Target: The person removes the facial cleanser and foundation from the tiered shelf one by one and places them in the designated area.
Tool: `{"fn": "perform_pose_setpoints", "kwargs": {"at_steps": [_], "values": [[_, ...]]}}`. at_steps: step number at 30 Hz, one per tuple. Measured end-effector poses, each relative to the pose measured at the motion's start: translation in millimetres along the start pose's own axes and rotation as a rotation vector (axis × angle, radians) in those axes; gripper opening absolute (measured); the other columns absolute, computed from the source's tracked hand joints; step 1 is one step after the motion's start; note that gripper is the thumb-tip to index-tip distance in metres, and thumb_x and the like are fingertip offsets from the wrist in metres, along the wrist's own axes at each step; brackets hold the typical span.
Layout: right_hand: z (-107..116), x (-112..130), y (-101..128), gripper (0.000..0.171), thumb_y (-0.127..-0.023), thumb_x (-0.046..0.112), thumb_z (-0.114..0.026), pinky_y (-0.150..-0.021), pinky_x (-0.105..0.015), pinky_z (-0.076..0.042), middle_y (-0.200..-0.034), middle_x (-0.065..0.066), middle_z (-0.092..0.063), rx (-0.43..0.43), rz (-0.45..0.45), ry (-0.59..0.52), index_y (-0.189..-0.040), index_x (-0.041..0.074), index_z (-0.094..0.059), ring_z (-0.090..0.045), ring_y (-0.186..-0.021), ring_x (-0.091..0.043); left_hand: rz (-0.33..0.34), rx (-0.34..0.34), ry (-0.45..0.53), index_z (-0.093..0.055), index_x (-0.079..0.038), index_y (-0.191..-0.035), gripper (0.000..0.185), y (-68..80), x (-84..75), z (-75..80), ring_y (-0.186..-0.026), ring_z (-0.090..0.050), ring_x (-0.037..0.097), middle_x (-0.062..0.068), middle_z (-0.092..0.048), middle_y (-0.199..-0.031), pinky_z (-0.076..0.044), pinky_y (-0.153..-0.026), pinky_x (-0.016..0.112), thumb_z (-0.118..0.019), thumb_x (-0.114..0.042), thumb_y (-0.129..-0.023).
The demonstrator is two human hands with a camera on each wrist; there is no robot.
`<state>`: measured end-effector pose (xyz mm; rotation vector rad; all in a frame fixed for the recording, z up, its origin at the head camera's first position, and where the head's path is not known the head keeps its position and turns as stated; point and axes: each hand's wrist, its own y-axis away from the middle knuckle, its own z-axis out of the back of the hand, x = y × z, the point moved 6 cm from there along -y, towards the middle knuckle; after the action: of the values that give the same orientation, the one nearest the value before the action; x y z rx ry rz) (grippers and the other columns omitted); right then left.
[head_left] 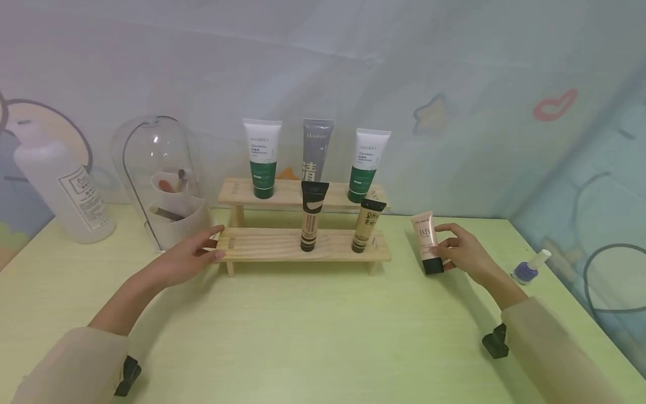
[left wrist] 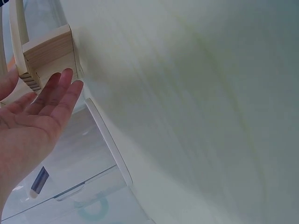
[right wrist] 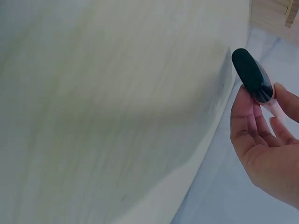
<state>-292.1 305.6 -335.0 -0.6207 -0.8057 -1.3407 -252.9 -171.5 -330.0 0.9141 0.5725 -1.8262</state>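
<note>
My left hand (head_left: pixel 187 258) grips the left end of a two-tier wooden display stand (head_left: pixel 262 241) at its lower shelf, thumb at the front edge. In the left wrist view, the fingers (left wrist: pixel 60 100) reach past the shelf's end. My right hand (head_left: pixel 466 255) pinches a pink BB cream tube (head_left: pixel 426 238), its black cap (right wrist: pixel 252 74) pointing down, to the right of the stand. On the lower shelf stand a black-topped tube (head_left: pixel 310 221) and a yellowish tube (head_left: pixel 364 227). Two white-and-green tubes (head_left: pixel 263 163) (head_left: pixel 364 168) and a grey tube (head_left: pixel 315 148) stand on the upper shelf.
At the left are a white pump bottle (head_left: pixel 70 185) and a clear domed case (head_left: pixel 151 151) holding makeup tools. A purple nail polish bottle (head_left: pixel 527 269) lies tilted near the table's right edge. A patterned curtain (head_left: pixel 454 56) hangs behind the table (head_left: pixel 323 336).
</note>
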Motion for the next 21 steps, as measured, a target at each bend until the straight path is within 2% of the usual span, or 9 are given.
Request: {"fn": "perform_pose_setpoints", "kwargs": {"at_steps": [11, 21], "values": [[-6, -7, -21, 0.052, -0.093, 0.012, -0.054, -0.063, -0.03, -0.047, -0.107, -0.023, -0.052, -0.04, -0.106, -0.011, -0.137, -0.002, -0.031, -0.054, -0.079, -0.017, 0.002, 0.0, 0.012, -0.016, 0.009, -0.141, 0.058, 0.6, 1.1, 0.4, -0.12, -0.035, 0.047, 0.034, -0.032, -0.134, -0.038, -0.091, 0.053, -0.046, -0.014, -0.096], [-10, -8, -26, 0.043, -0.094, 0.008, -0.05, -0.069, -0.029, -0.047, -0.113, -0.023, -0.048, -0.034, -0.153, -0.117, -0.134, -0.003, -0.036, -0.054, -0.083, -0.018, 0.01, 0.001, 0.012, -0.015, 0.008, -0.141, 0.059, 1.0, 0.5, 0.0, -0.121, -0.034, 0.047, 0.034, -0.03, -0.135, -0.038, -0.091, 0.053, -0.046, -0.015, -0.097]]}}
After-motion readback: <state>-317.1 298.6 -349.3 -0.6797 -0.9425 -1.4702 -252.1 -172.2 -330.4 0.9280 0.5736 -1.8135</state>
